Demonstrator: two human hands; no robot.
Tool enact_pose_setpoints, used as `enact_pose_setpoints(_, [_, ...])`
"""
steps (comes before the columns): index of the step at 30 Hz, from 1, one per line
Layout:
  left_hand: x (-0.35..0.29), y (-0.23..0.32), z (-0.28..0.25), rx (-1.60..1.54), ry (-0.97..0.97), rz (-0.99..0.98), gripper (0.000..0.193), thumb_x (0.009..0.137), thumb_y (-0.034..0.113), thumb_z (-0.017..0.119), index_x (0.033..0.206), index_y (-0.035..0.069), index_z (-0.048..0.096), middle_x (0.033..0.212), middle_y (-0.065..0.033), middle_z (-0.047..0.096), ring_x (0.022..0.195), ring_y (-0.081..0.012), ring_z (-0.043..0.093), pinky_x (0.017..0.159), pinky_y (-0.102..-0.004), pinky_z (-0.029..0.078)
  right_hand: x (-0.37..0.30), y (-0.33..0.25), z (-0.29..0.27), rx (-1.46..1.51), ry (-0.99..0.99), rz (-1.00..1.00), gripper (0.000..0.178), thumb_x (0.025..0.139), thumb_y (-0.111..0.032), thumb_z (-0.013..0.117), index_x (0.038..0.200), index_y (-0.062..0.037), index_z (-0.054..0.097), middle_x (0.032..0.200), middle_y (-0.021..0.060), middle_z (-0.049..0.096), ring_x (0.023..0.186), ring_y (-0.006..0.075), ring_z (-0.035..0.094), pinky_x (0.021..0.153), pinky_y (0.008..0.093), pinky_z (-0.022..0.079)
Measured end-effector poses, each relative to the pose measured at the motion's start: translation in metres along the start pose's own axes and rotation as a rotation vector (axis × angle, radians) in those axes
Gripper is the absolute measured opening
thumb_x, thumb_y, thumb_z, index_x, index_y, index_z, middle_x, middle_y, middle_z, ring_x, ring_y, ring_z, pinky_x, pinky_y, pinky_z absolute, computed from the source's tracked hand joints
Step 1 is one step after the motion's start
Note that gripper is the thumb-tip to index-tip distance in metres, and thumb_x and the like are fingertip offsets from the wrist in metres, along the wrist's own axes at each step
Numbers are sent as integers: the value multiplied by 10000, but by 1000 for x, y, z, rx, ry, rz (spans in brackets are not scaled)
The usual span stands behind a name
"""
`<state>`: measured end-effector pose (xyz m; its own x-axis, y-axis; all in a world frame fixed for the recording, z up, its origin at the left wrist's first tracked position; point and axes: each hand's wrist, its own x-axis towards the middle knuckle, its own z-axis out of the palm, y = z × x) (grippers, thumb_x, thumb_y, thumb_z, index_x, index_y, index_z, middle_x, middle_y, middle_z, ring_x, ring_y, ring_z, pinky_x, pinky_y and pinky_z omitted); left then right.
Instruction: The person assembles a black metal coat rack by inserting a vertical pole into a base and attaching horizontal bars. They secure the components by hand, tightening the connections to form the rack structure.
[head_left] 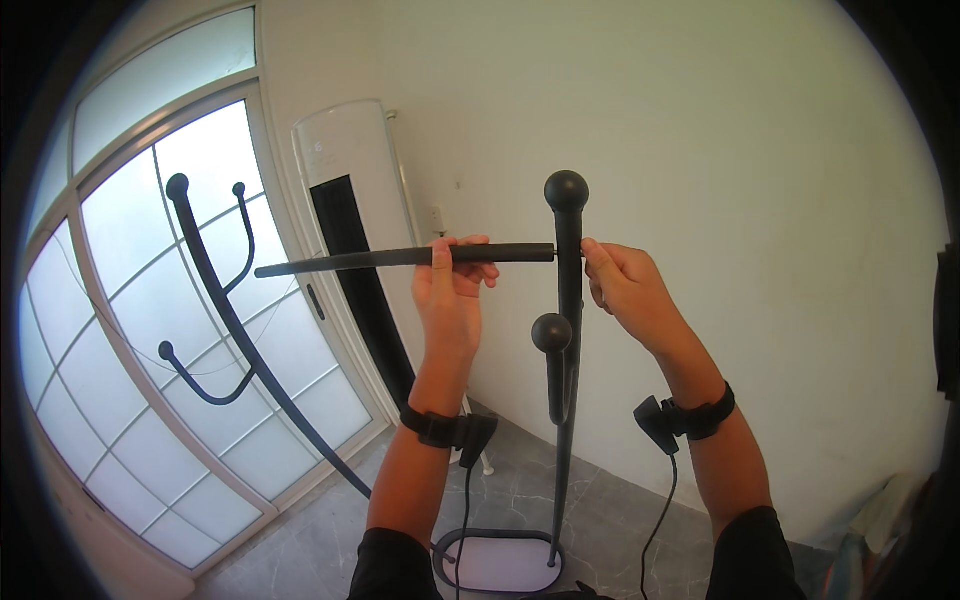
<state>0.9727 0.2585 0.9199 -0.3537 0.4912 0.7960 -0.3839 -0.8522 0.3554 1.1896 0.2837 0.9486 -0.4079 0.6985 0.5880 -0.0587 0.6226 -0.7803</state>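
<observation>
My left hand (455, 285) is closed round a long black tube (385, 259), held roughly level. The tube's right end meets, or nearly meets, an upright black coat rack post (569, 285), and a thin metal piece shows at the joint. On the post's other side, my right hand (622, 283) is closed in a pinch against it; its fingertips hide what they grip. The post has a ball top (566, 191) and, lower down, a hook with a ball end (551, 333). A second black post (230, 320) with curved hooks leans at the left.
An oval base (500, 562) with a pale tray and dark rim rests on the grey tiled floor (610, 490). Behind stand a white upright appliance (345, 145) and a frosted glass door (215, 200). Cables hang from the wristband devices (440, 428) on both my arms.
</observation>
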Motion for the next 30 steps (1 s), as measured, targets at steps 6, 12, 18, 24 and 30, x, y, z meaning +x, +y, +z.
enact_pose_setpoints(6, [0, -2, -2, -23, 22, 2, 236, 1036, 250, 448, 1018, 22, 503, 1009, -252, 652, 694, -238, 609, 634, -339, 481, -5, 7, 5, 290, -3, 3, 420, 1039, -328, 435, 700, -81, 432, 596, -29, 357, 520, 75, 415, 480, 243, 362])
enact_pose_setpoints(12, [-3, -5, -2, -41, 69, -23, 223, 1033, 240, 455, 1017, 24, 507, 1019, -260, 653, 693, -245, 614, 626, -342, 481, -11, 18, 12, 502, 159, -42, 312, 1042, -279, 425, 867, -32, 503, 646, -12, 361, 505, 75, 401, 438, 217, 315])
enact_pose_setpoints(18, [1, -4, -3, -37, 35, -6, 219, 1032, 232, 454, 1001, 25, 519, 1007, -260, 658, 686, -245, 618, 612, -336, 485, -13, 17, -3, 575, 74, 3, 242, 1042, -257, 419, 987, -58, 545, 624, -50, 330, 497, 48, 306, 427, 204, 225])
enact_pose_setpoints(24, [0, 0, -3, -22, 33, -3, 221, 1033, 233, 453, 994, 26, 521, 996, -250, 664, 678, -241, 624, 611, -326, 494, -14, 6, -1, -168, 131, -290, 176, 978, -236, 555, 978, -65, 594, 532, -62, 304, 467, 71, 315, 463, 247, 283])
enact_pose_setpoints(30, [0, 1, -1, 6, 18, -8, 220, 1034, 233, 451, 985, 29, 516, 986, -251, 666, 673, -235, 617, 607, -324, 490, -6, 2, -2, -591, 200, -431, 169, 979, -225, 530, 939, -69, 582, 527, 46, 441, 451, 204, 436, 480, 328, 346])
